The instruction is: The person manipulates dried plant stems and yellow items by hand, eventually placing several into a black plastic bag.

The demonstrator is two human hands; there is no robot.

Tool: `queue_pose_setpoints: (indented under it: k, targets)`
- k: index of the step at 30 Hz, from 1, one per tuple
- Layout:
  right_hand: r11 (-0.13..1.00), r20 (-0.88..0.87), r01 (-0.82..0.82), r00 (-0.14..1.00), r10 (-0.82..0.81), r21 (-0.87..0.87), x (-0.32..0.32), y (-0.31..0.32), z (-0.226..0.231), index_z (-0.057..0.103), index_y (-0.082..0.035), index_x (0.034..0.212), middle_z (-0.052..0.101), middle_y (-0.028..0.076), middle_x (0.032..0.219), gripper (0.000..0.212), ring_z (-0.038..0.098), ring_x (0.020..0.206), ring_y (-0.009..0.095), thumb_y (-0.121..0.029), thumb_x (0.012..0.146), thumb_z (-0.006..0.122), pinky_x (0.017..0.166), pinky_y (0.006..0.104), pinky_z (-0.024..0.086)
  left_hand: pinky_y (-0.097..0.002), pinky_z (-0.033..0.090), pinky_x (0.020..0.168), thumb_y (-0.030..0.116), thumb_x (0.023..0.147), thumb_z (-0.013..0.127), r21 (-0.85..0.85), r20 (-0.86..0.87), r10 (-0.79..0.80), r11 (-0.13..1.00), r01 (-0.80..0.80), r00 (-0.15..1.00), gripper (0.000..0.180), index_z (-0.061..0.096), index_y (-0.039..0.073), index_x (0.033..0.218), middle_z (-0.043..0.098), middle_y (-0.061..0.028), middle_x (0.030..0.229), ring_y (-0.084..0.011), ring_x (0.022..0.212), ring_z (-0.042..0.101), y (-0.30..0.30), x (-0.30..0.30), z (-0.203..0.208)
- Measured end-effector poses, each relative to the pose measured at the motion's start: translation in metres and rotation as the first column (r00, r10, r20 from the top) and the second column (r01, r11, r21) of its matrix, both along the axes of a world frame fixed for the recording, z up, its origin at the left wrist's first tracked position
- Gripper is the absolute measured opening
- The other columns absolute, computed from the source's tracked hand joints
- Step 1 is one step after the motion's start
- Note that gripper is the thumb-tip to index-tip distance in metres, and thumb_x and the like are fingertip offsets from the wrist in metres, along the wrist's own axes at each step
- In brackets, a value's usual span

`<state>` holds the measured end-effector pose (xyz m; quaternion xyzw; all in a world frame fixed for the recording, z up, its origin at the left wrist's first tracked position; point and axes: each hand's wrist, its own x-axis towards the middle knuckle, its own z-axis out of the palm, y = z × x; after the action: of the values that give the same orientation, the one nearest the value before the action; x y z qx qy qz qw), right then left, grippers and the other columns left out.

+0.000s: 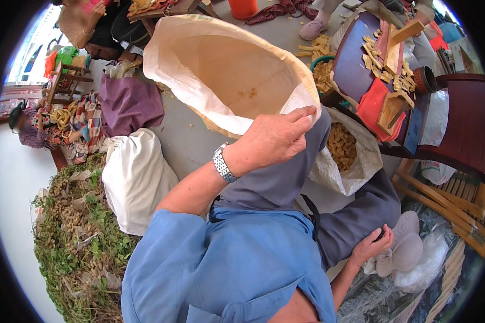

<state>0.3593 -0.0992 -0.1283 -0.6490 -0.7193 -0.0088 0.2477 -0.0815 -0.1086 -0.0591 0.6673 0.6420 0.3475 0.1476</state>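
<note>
Sack (pixel 231 72), cream-coloured and gaping, tilts on the far side of the lap, its mouth's long axis running from far left to near right. The left hand (pixel 275 132) is nearer: its fingers pinch the near right rim, so most of the sack lies far and left of them. The right hand (pixel 371 246) rests well apart, near right beside the grey trouser leg (pixel 355 215); whether its bent fingers grip anything, I cannot tell.

The large, cream-lined open sack (pixel 226 70) gapes wide enough for a hand. The grey-trousered left knee (pixel 311 141) stands between the left hand (pixel 275 137) and the white woven sack (pixel 339 180).
</note>
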Motion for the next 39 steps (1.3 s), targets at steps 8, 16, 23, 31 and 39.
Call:
queue_pose_setpoints:
  k: [8,16,23,31,39]
  targets:
    - [1.0,0.037,-0.006,0.999,0.006,-0.012,-0.033,0.021,0.011,0.059,0.0,0.117,0.054,0.019,0.122,0.027,0.049,0.118,0.034,-0.016,0.096,0.054,0.104,0.0435,0.036,-0.0329,0.048,0.062,0.011,0.095,0.056,-0.204,0.209,0.413,0.905,-0.373,0.887,0.009,0.053,0.002,0.096,0.059,-0.0121,0.077,-0.0186,0.066,0.057,-0.022,-0.06,-0.049]
    - [1.0,-0.048,0.021,0.999,-0.022,-0.005,-0.022,0.019,0.009,0.058,-0.002,0.117,0.052,0.018,0.122,0.027,0.046,0.12,0.033,-0.014,0.093,0.056,0.104,0.0444,0.035,-0.0255,0.049,0.077,0.008,0.096,0.055,-0.239,0.347,0.497,0.867,-0.437,0.795,0.01,0.058,-0.001,0.099,0.065,-0.0074,0.111,-0.0085,0.087,0.057,-0.006,-0.103,-0.058]
    - [0.997,-0.067,0.078,0.995,-0.076,0.018,-0.005,-0.005,0.005,0.058,-0.002,0.118,0.052,0.018,0.124,0.028,0.046,0.12,0.033,-0.013,0.093,0.056,0.104,0.0452,0.035,-0.033,0.045,0.1,0.006,0.095,0.056,0.075,0.205,0.169,0.979,-0.188,0.964,0.009,0.061,-0.001,0.095,0.044,-0.0199,0.148,-0.0249,0.129,0.05,0.046,-0.076,-0.036]
    - [0.992,-0.031,0.127,0.992,-0.126,0.006,0.021,-0.049,0.014,0.053,-0.004,0.128,0.05,0.02,0.131,0.036,0.046,0.124,0.037,-0.014,0.094,0.055,0.106,0.0467,0.035,-0.0489,0.041,0.104,0.009,0.089,0.059,0.018,-0.232,0.174,0.985,-0.174,0.957,0.04,0.047,-0.005,0.124,0.037,-0.0321,0.143,-0.0465,0.128,0.045,0.006,-0.049,-0.062]
    - [0.941,0.195,-0.333,0.921,0.337,-0.051,-0.037,-0.003,0.04,0.06,-0.006,0.114,0.054,0.014,0.128,0.03,0.049,0.123,0.034,-0.011,0.084,0.064,0.104,0.0485,0.036,-0.0488,0.033,0.112,0.02,0.089,0.064,-0.02,-0.142,0.139,0.99,-0.143,0.98,0.051,0.047,-0.003,0.131,0.041,-0.03,0.142,-0.0442,0.135,0.038,-0.016,0.014,-0.045]
